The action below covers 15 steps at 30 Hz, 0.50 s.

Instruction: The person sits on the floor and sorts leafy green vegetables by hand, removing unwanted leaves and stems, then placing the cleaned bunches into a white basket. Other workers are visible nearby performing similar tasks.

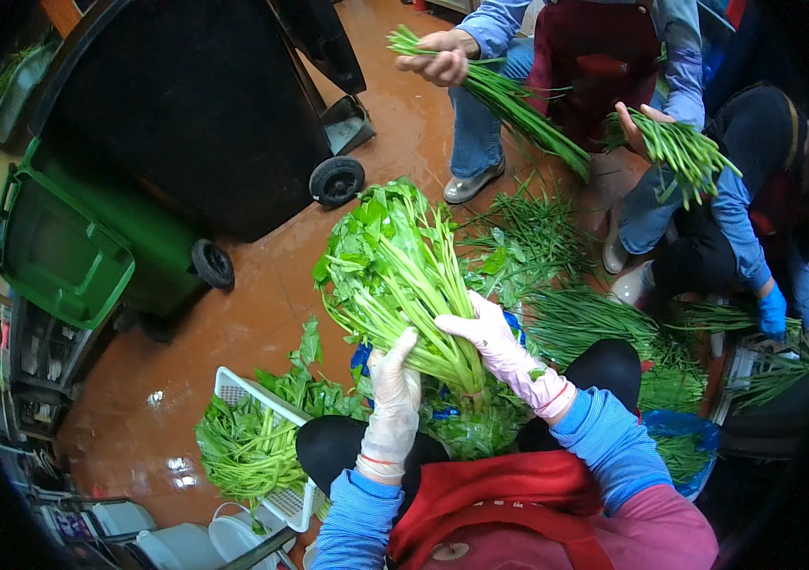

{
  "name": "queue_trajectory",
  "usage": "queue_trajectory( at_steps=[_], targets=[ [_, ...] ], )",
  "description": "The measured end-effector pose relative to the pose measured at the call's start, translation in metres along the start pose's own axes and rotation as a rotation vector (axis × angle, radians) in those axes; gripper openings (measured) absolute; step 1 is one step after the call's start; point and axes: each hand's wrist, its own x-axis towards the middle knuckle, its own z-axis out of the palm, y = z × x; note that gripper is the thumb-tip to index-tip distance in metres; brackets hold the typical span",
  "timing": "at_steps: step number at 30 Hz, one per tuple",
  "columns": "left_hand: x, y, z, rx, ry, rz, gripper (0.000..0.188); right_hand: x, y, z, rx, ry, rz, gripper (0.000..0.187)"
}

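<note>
A large bunch of leafy greens with long pale-green stems is held up in front of me, leaves pointing away. My left hand, in a whitish glove, grips its left side with the thumb on top. My right hand, also gloved, closes on the stems from the right; the fingers of both are mostly hidden behind the bunch. Below the stem ends, between my knees, lie more greens with bits of blue plastic. At my left stands a white plastic basket heaped with similar stems and leaves.
Long thin green stalks are piled on the reddish floor to the right. Across from me a person holds bundles of green stalks in both hands; another person's blue-gloved hand works at far right. Wheeled bins, green and black, stand far left.
</note>
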Motion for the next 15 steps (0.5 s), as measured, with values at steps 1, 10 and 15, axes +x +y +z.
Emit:
queue_trajectory(
  at_steps=[1,10,15],
  targets=[
    [-0.002,-0.004,-0.001,-0.034,0.000,-0.019,0.041,-0.001,0.009,-0.005,-0.008,0.016,0.024,0.044],
    [-0.019,-0.001,0.004,0.117,-0.077,-0.031,0.041,-0.026,0.031,-0.003,-0.166,0.019,-0.067,0.045],
    [-0.023,0.005,0.004,0.185,-0.059,-0.026,0.039,-0.043,0.025,-0.002,-0.205,-0.028,0.006,0.043]
  ],
)
